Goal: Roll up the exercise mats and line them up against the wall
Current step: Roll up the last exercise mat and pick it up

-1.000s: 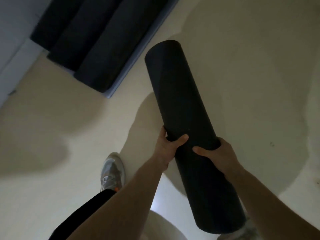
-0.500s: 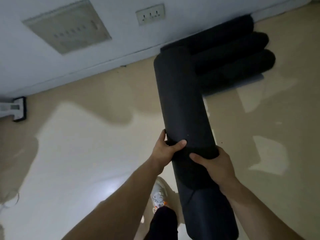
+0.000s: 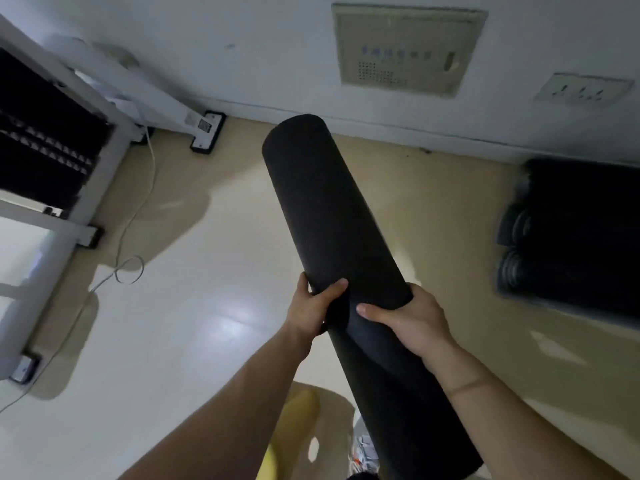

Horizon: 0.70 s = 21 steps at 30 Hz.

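left grip point(image 3: 311, 306) and right grip point(image 3: 412, 320) clasp the rolled mat point(image 3: 329, 209) from either side, held slanting above the floor point(image 3: 207, 323). over the last half second the view swung left, so the row of rolled mats point(image 3: 571, 237) by the wall point(image 3: 242, 46) now lies well right; set-down looks close. the matte black roll's outer flap gapes slightly between the grips.

Dim room, cool light. A white glare spot shines on the glossy cream floor point(image 3: 221, 327) near centre; soft shadows pool left. Motion blur smears the right edge; wide-angle lens bends the far pale wall point(image 3: 242, 46).
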Available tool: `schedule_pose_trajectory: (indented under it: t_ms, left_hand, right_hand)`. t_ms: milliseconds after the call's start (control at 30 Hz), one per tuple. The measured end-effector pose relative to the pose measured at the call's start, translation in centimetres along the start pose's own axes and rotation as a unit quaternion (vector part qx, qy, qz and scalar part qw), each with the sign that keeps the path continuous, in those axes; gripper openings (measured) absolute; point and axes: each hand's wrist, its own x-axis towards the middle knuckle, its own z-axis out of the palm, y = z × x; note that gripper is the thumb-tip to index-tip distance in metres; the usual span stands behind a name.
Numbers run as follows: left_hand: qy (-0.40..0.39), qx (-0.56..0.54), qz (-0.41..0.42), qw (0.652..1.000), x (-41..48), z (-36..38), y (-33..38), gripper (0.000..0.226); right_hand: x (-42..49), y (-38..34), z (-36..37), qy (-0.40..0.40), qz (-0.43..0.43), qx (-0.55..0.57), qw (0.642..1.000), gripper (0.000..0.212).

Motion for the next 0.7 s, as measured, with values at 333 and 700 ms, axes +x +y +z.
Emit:
schedule_pose_trajectory:
  t_ms: [333,700]
  left_hand:
    - [0.137,-0.040,-0.003,0.990,8.0,-7.5,2.9,0.105]
    - [0.071,0.239,0.044,0.967,22.6,-10.4,14.7,0.105]
  right_hand:
    - [8.5,-8.7,8.2,-0.083,-0.053,-0.132,0.986,0.084]
    - [19.7,-13.5,14.1,-0.108,0.090,0.087,0.986,0.105]
